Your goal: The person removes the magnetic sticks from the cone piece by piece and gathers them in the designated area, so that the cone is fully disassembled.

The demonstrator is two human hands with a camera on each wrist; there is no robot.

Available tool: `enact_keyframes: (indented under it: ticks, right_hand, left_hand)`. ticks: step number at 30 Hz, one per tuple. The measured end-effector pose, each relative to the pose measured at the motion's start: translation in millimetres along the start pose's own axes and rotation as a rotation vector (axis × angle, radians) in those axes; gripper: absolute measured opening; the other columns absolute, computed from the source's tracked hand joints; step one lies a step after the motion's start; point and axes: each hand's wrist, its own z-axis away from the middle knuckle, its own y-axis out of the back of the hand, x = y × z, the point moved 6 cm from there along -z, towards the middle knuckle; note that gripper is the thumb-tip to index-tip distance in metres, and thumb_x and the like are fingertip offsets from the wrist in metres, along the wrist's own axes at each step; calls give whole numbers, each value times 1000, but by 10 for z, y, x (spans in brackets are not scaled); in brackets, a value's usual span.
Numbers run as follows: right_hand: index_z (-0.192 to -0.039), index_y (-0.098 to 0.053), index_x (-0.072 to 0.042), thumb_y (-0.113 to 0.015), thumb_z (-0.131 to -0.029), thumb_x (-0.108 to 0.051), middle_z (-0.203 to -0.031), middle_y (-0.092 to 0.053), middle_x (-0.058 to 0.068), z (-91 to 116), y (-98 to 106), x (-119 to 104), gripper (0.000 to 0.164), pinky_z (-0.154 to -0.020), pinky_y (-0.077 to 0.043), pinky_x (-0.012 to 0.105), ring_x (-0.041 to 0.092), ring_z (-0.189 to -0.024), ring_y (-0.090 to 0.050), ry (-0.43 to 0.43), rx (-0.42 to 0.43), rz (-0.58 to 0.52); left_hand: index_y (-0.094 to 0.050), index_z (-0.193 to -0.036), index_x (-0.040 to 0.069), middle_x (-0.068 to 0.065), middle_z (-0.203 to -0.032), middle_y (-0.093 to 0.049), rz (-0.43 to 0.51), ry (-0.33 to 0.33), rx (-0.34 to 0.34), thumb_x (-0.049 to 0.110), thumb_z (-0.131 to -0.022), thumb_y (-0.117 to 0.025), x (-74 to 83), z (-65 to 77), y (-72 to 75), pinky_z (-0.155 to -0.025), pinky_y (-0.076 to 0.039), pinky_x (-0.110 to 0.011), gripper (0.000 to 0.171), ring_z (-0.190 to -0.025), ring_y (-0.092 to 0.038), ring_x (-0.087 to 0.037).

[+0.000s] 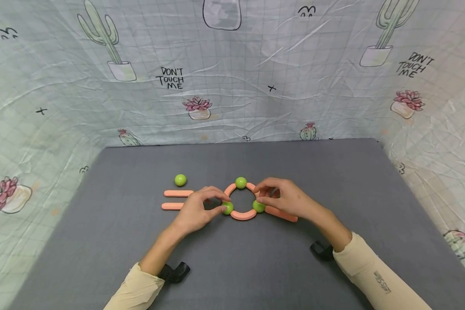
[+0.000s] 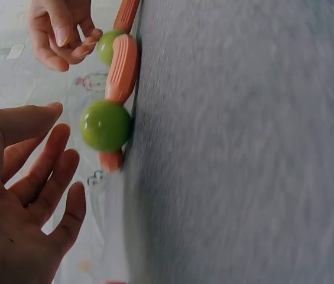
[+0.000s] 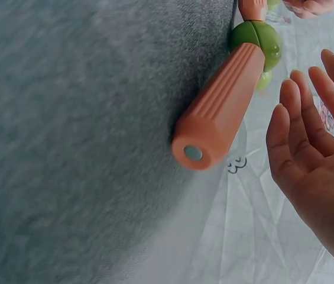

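Observation:
A ring of curved orange bars (image 1: 243, 215) joined by green balls lies on the table. My left hand (image 1: 196, 209) hovers at the left ball (image 1: 228, 209); in the left wrist view its fingers are spread, apart from that ball (image 2: 105, 126). My right hand (image 1: 288, 199) hovers over the right ball (image 1: 258, 207), its relaxed fingers holding nothing in the right wrist view. From that ball a straight orange bar (image 1: 281, 214) runs outward, with a grey metal disc (image 3: 193, 152) in its free end. The top ball (image 1: 241, 183) sits at the ring's far side.
Left of the ring lie two straight orange bars, the upper bar (image 1: 178, 193) and the lower bar (image 1: 172, 206), partly behind my left hand. A loose green ball (image 1: 180, 180) rests beyond them. Printed cloth (image 1: 232, 56) walls the grey table (image 1: 232, 267) at the back and sides.

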Motion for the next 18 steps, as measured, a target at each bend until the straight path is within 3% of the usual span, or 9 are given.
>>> enact_keyframes:
  ticks: [8, 18]
  right_hand:
    - [-119, -75, -12, -75, -97, -17, -99, -73, -2, 96, 24, 64, 22, -85, -56, 33, 12, -92, -67, 11, 1, 23]
    - [-119, -74, -15, -77, -96, -17, -101, -71, -6, 182, 38, 125, 24, -88, -57, 32, 13, -95, -66, -36, -25, 23]
  left_hand:
    - [-79, -112, 12, -2, -111, -76, 9, -54, -18, 10, -89, -82, 107, -34, -147, -88, -54, -38, 23, -100, -66, -22]
    - [-79, -110, 16, 4, -110, -76, -43, -80, -9, 11, -88, -84, 166, -64, -231, -88, -55, -35, 24, -99, -67, -18]
